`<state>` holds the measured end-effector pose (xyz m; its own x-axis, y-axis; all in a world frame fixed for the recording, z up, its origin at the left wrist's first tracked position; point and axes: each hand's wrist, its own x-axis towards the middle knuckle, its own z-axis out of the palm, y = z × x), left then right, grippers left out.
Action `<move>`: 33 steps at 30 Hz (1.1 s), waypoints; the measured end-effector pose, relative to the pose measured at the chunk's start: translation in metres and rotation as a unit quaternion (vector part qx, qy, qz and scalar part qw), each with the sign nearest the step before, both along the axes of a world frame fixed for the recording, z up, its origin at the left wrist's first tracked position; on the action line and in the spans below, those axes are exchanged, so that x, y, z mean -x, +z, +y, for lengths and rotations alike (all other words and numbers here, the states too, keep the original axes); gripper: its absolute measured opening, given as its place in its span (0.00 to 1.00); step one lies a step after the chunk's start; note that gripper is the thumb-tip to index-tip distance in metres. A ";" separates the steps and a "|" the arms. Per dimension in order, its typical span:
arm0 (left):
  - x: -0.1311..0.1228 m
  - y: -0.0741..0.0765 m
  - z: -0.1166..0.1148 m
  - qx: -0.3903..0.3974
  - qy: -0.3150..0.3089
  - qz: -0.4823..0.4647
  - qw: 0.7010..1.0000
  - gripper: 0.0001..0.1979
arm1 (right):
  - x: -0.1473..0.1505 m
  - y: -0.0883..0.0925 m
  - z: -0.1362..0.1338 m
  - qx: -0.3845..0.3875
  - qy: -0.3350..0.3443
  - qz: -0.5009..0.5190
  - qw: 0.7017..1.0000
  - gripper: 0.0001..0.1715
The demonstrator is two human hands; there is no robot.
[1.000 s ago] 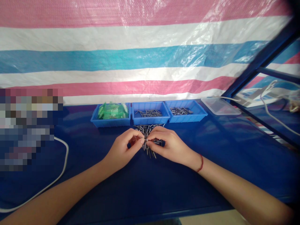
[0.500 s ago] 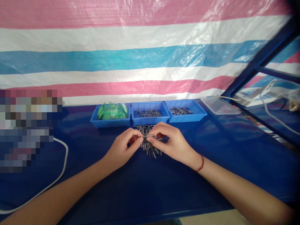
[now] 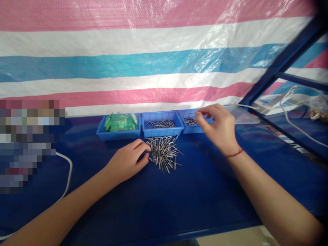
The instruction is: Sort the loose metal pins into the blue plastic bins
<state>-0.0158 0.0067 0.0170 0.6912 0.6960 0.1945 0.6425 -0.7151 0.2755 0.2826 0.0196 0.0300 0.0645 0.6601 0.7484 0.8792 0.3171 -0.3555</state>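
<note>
1. Head view, the change: half a second ago both hands meet over the pile of metal pins [image 3: 165, 153]; now they are apart, and the right hand [image 3: 219, 128] is up at the right box [image 3: 191, 130]. The work in hand has thus shifted from pile to box.
2. Right hand: thumb and fingers are pinched together above the box, and 1 thin pin [image 3: 191, 113] seems to stick out leftward from the tips. It is small and a little blurred.
3. Left hand [image 3: 129, 159]: loosely curled at the pile's left edge, with a gap between thumb and forefinger; nothing shows between them. Whether the tips touch a pin is unclear.
4. Pins: the main pile lies on the blue table [image 3: 153, 205], in front of the middle box [image 3: 164, 132]. More lie inside the middle and right boxes.
5. Around them: the left box [image 3: 119, 136] holds green packets [image 3: 121, 123]; a clear lid [image 3: 242, 118] lies behind the right hand.
</note>
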 end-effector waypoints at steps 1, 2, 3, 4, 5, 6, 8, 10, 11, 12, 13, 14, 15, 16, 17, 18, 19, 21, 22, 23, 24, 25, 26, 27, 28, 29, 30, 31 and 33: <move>0.001 0.000 0.001 -0.007 -0.003 0.016 1.000 0.09 | -0.011 -0.001 0.005 0.005 -0.043 -0.014 0.999 0.09; 0.001 0.000 0.001 -0.012 -0.007 0.029 0.999 0.09 | -0.021 -0.003 0.009 0.007 -0.086 -0.021 0.996 0.10; 0.002 -0.001 0.002 -0.015 -0.010 0.039 0.999 0.10 | -0.029 -0.005 0.013 0.018 -0.121 -0.029 0.992 0.11; 0.002 -0.001 0.002 -0.016 -0.013 0.044 0.999 0.10 | -0.035 -0.007 0.015 0.025 -0.150 -0.033 0.988 0.11; 0.003 -0.001 0.002 -0.017 -0.017 0.047 0.999 0.11 | -0.038 -0.009 0.017 0.033 -0.170 -0.035 0.984 0.12; 0.003 -0.001 0.002 -0.016 -0.022 0.048 0.998 0.11 | -0.040 -0.009 0.018 0.039 -0.180 -0.034 0.982 0.13; 0.003 0.000 0.003 -0.011 -0.032 0.050 0.998 0.10 | -0.037 -0.009 0.016 0.044 -0.176 -0.023 0.983 0.14; 0.003 0.001 0.004 -0.004 -0.043 0.051 0.998 0.09 | -0.030 -0.006 0.013 0.048 -0.155 -0.007 0.987 0.14; 0.003 0.001 0.004 -0.001 -0.048 0.053 0.997 0.10 | -0.025 -0.004 0.011 0.050 -0.141 0.002 0.989 0.13; 0.003 0.001 0.004 0.001 -0.052 0.055 0.997 0.10 | -0.019 -0.002 0.008 0.053 -0.124 0.010 0.991 0.12; 0.003 0.001 0.005 0.002 -0.054 0.056 0.997 0.11 | -0.012 -0.001 0.006 0.055 -0.102 0.016 0.993 0.12; 0.003 0.000 0.005 0.003 -0.054 0.056 0.997 0.11 | -0.006 0.000 0.003 0.057 -0.075 0.020 0.995 0.11; 0.002 -0.001 0.005 0.003 -0.050 0.054 0.997 0.11 | 0.002 0.000 0.000 0.060 -0.042 0.021 0.997 0.10; 0.001 -0.002 0.005 0.002 -0.043 0.049 0.998 0.11 | 0.009 0.000 -0.003 0.064 -0.005 0.021 0.998 0.09; 0.000 -0.003 0.004 0.003 -0.036 0.040 0.999 0.11 | 0.017 -0.001 -0.007 0.069 0.035 0.018 0.997 0.09; -0.001 -0.004 0.004 0.005 -0.029 0.028 0.999 0.11 | 0.025 -0.002 -0.010 0.076 0.076 0.014 0.994 0.09; -0.002 -0.004 0.003 0.007 -0.021 0.014 1.000 0.11 | 0.033 -0.003 -0.014 0.084 0.118 0.010 0.989 0.09; -0.005 -0.003 0.000 0.012 -0.009 -0.021 1.000 0.10 | 0.049 -0.005 -0.023 0.102 0.199 0.002 0.975 0.07; -0.006 -0.003 -0.002 0.015 -0.005 -0.037 0.999 0.09 | 0.055 -0.006 -0.027 0.113 0.235 -0.003 0.965 0.06; -0.007 -0.002 -0.003 0.018 -0.001 -0.051 0.999 0.09 | 0.061 -0.008 -0.030 0.124 0.266 -0.008 0.956 0.06; -0.008 -0.001 -0.005 0.021 0.001 -0.061 0.998 0.09 | 0.067 -0.009 -0.034 0.135 0.291 -0.011 0.947 0.06; -0.008 -0.001 -0.006 0.025 0.002 -0.068 0.997 0.09 | 0.071 -0.010 -0.036 0.147 0.310 -0.013 0.939 0.07; -0.008 0.000 -0.008 0.028 0.000 -0.073 0.997 0.09 | 0.074 -0.011 -0.038 0.158 0.324 -0.013 0.933 0.07; -0.008 -0.001 -0.009 0.029 -0.002 -0.078 0.997 0.09 | 0.076 -0.012 -0.040 0.168 0.335 -0.011 0.927 0.07; -0.008 -0.001 -0.009 0.030 -0.007 -0.081 0.996 0.10 | 0.078 -0.013 -0.041 0.177 0.344 -0.007 0.922 0.07; -0.008 -0.002 -0.010 0.030 -0.014 -0.085 0.996 0.10 | 0.079 -0.014 -0.041 0.185 0.351 -0.004 0.918 0.07; -0.008 -0.003 -0.011 0.028 -0.022 -0.089 0.995 0.10 | 0.080 -0.015 -0.041 0.191 0.357 0.000 0.914 0.08; -0.008 -0.004 -0.011 0.028 -0.029 -0.095 0.995 0.10 | 0.080 -0.015 -0.041 0.195 0.360 0.004 0.912 0.09; -0.009 -0.005 -0.013 0.027 -0.034 -0.117 0.992 0.10 | 0.081 -0.015 -0.041 0.199 0.364 0.013 0.910 0.09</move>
